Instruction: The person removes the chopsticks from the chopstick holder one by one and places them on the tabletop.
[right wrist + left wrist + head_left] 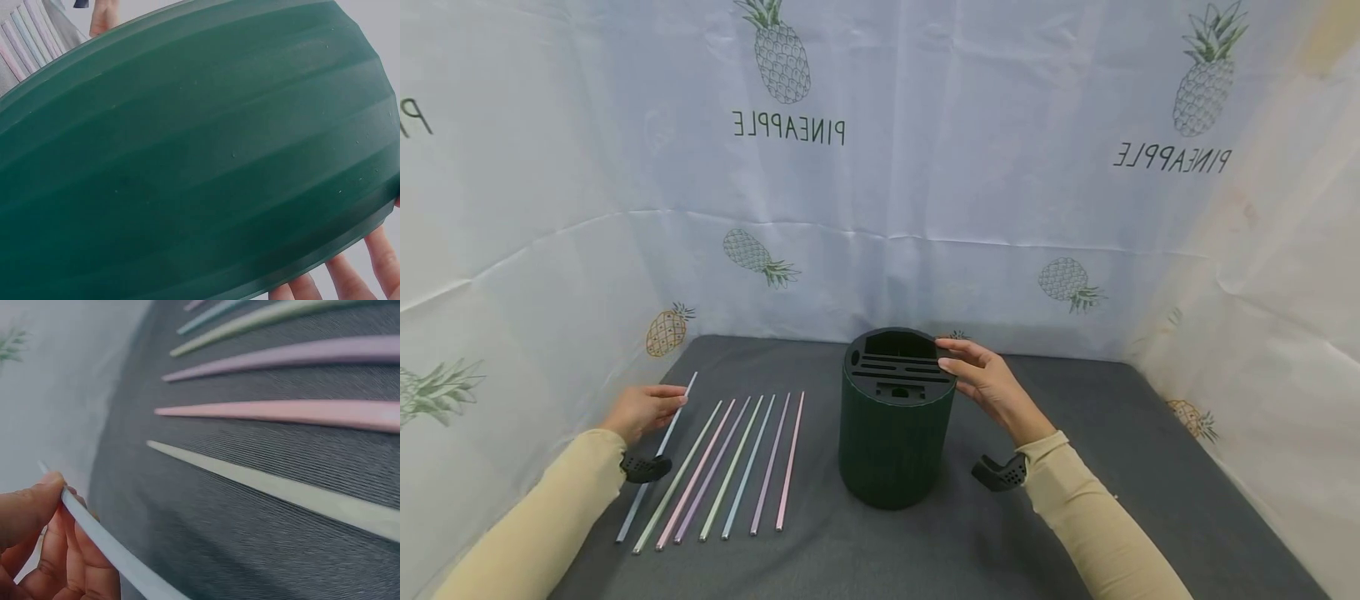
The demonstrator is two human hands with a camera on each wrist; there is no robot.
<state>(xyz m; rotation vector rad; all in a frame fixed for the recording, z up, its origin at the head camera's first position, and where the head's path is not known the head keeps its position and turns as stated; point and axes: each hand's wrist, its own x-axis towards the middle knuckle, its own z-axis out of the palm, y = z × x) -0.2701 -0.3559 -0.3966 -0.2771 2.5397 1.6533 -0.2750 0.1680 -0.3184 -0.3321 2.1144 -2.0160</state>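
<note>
Near the thin far end, my left hand point(643, 410) pinches a pale blue chopstick point(103, 540) between thumb and fingers. That tip is raised off the table, while its thick end lies low near the front left. Several pastel chopsticks point(747, 475) in green, pink, purple and blue lie side by side to the right of it. A dark green round knife holder point(891, 454) with a slotted black top stands upright. At its right rim, my right hand point(988, 379) touches it with extended fingers point(353, 275) along the side.
The dark grey tabletop point(985, 550) lies under everything. A white curtain with pineapple prints point(925, 183) surrounds the table at the back and both sides. Each wrist wears a black camera mount point(1000, 473).
</note>
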